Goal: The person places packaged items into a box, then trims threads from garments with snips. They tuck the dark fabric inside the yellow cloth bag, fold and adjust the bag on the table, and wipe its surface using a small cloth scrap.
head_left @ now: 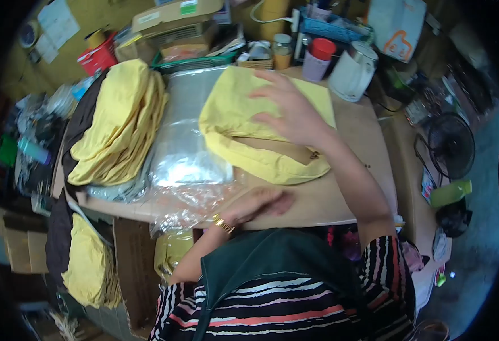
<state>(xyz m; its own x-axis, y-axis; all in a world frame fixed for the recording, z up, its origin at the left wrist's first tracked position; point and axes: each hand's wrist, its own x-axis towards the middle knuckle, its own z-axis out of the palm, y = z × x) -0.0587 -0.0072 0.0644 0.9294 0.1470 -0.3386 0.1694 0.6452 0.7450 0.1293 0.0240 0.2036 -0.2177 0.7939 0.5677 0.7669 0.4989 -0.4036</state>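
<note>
Head view: blurred right hand (289,111) partly hides the yellow cloth (232,108).

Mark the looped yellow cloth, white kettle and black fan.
Looped yellow cloth (230,107): head view, wide upper panel.
White kettle (349,74): head view, side of body.
Black fan (453,145): head view, front grille.

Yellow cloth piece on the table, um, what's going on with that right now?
A person at the table has their right hand over the yellow cloth piece, fingers spread; whether it touches the cloth is hard to tell. Their left hand is blurred near the table's front edge, so I can't say if it holds anything. The piece lies spread out, its looped strip toward the person. Clear plastic lies between it and a pile of yellow cloth.
</note>
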